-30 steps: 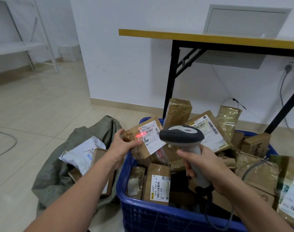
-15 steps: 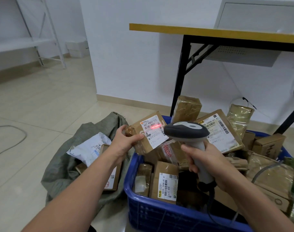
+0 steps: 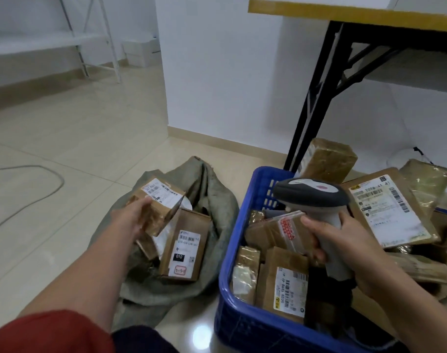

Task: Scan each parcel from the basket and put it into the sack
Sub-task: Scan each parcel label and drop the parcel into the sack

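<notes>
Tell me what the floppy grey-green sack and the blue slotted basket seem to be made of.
Grey-green sack: probably woven fabric, matte; it slumps in soft folds. Blue basket: likely moulded plastic, slight sheen; rigid walls with slots.

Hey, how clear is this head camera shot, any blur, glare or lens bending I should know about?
Head view: the left hand and the parcel it grips over the sack are motion-smeared, label hard to read; the scanner in the right hand is sharper; a glare spot sits on the glossy floor beside the basket; the wide lens slightly bows the table leg.
</notes>
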